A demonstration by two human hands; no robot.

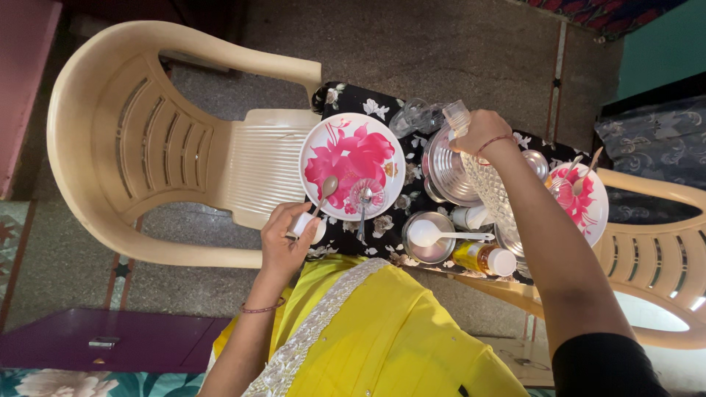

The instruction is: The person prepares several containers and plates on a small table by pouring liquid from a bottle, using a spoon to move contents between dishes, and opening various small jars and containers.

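Your left hand [283,239] grips a small white cup [307,226]; at three o'clock, your right hand [482,134] clasps a clear patterned glass jug [491,187].

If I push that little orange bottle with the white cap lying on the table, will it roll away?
Probably yes. The orange bottle lies on its side and looks round, so a nudge could roll it. It sits near the table edge, so it might drop off. It looks small and light, easy to lift.
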